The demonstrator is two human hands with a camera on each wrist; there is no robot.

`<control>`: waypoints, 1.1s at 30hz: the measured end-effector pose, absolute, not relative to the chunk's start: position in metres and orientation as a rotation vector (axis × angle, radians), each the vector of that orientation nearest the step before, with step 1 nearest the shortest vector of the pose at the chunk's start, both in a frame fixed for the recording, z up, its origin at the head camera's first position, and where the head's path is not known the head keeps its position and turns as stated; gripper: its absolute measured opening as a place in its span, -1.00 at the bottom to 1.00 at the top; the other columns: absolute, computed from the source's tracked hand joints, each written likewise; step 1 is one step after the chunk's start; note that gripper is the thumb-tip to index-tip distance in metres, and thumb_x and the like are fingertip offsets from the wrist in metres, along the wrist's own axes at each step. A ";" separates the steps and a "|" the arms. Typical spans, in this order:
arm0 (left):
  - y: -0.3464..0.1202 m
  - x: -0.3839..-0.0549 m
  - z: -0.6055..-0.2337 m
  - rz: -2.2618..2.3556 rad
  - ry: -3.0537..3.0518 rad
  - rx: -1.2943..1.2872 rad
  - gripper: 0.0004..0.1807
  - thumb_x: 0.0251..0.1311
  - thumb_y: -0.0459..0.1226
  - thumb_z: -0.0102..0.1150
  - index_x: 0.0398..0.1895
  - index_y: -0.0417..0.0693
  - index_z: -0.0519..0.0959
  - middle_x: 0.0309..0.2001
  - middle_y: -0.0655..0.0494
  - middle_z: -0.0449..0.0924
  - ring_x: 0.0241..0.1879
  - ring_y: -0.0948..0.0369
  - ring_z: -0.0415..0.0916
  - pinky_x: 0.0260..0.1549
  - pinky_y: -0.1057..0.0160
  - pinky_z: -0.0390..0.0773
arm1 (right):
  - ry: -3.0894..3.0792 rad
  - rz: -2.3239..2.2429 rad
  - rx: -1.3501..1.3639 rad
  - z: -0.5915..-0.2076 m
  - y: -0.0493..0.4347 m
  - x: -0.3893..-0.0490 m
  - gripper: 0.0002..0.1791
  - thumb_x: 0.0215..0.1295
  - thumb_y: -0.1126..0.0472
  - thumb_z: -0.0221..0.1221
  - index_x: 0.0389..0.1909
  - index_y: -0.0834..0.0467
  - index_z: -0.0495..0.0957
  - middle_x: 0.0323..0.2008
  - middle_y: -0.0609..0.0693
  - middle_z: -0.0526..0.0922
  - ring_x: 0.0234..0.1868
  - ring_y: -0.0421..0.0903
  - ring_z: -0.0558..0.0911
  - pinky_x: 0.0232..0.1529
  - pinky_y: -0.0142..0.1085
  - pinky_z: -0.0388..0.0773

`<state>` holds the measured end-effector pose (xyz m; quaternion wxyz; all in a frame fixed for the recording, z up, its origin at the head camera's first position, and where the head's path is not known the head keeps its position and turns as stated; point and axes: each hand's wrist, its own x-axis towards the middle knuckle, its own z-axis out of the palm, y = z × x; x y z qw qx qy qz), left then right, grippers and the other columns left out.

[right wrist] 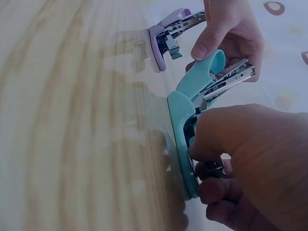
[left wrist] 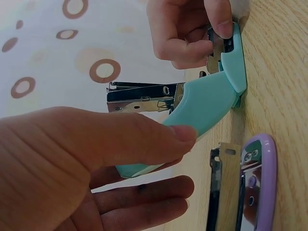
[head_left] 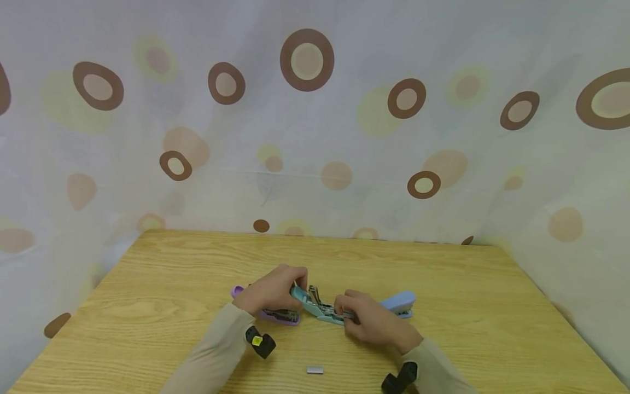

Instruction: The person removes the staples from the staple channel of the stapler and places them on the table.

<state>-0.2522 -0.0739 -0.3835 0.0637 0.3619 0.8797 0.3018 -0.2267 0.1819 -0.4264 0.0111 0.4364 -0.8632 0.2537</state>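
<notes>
A teal stapler lies folded wide open on the table between the two hands. My left hand grips its raised cover, thumb on one side and fingers on the other. In the left wrist view the metal magazine of the teal stapler sticks up away from the cover. My right hand pinches the metal part at the base end, low by the tabletop; its fingers partly hide that end in the right wrist view. A purple stapler, also opened, rests beside my left hand, partly covered by it.
Behind my right hand lies a light blue stapler. A small strip of staples sits near the front of the wooden table. A patterned cloth hangs along the table's back edge and sides.
</notes>
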 end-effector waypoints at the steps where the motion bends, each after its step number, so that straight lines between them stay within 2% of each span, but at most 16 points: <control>1: -0.074 -0.252 -0.383 0.913 2.655 1.092 -0.75 -0.07 -0.44 0.39 -0.42 -0.06 0.48 -0.36 0.14 0.59 -0.46 0.32 0.40 -0.47 0.40 0.44 | -2.696 0.785 1.359 -0.427 0.182 -0.227 -0.73 0.09 0.50 0.07 -0.41 0.04 0.32 -0.49 -0.14 0.27 -0.50 -0.35 0.16 -0.45 -0.49 0.18; 5: -0.074 -0.251 -0.382 0.910 2.656 1.084 -0.75 -0.07 -0.44 0.39 -0.42 -0.06 0.48 -0.37 0.14 0.58 -0.46 0.32 0.39 -0.46 0.39 0.44 | -2.704 0.774 1.349 -0.428 0.181 -0.228 -0.73 0.09 0.49 0.07 -0.40 0.04 0.29 -0.48 -0.16 0.24 -0.50 -0.34 0.17 -0.44 -0.49 0.18; 10: -0.071 -0.250 -0.381 0.846 2.706 1.078 -0.71 -0.09 -0.44 0.40 -0.38 -0.07 0.46 -0.38 0.14 0.56 -0.39 0.28 0.42 -0.37 0.35 0.47 | -2.705 0.860 1.343 -0.425 0.183 -0.228 -0.71 0.07 0.50 0.10 -0.36 0.05 0.32 -0.44 -0.14 0.34 -0.46 -0.33 0.28 -0.41 -0.47 0.30; 17: -0.068 -0.246 -0.380 0.798 2.699 1.076 -0.63 -0.04 -0.43 0.40 -0.20 -0.07 0.46 -0.25 0.09 0.62 -0.23 0.19 0.54 -0.23 0.27 0.54 | -2.706 0.912 1.308 -0.421 0.189 -0.228 -0.73 0.18 0.48 0.17 -0.35 0.05 0.36 -0.38 -0.12 0.45 -0.47 -0.33 0.39 -0.44 -0.46 0.43; 22: -0.069 -0.245 -0.379 0.792 2.682 1.083 -0.63 -0.01 -0.40 0.40 -0.16 -0.03 0.46 -0.22 0.07 0.62 -0.21 0.18 0.55 -0.23 0.27 0.54 | -2.670 0.963 1.297 -0.416 0.191 -0.226 -0.73 0.17 0.48 0.20 -0.39 0.07 0.39 -0.38 -0.11 0.49 -0.45 -0.34 0.44 -0.45 -0.45 0.47; 29: -0.069 -0.246 -0.378 0.788 2.686 1.105 -0.65 -0.01 -0.43 0.37 -0.17 -0.06 0.47 -0.20 0.02 0.62 -0.20 0.15 0.56 -0.24 0.25 0.54 | -2.542 0.849 1.292 -0.408 0.188 -0.225 -0.74 0.17 0.48 0.18 -0.41 0.06 0.38 -0.40 -0.15 0.49 -0.36 -0.26 0.45 -0.32 -0.35 0.51; 33: -0.069 -0.247 -0.378 0.786 2.687 1.121 -0.65 -0.02 -0.45 0.36 -0.17 -0.08 0.47 -0.20 0.00 0.62 -0.20 0.14 0.56 -0.25 0.26 0.53 | -2.595 0.889 1.303 -0.402 0.186 -0.222 -0.76 0.17 0.48 0.19 -0.39 0.08 0.42 -0.38 -0.11 0.52 -0.35 -0.31 0.49 -0.32 -0.35 0.55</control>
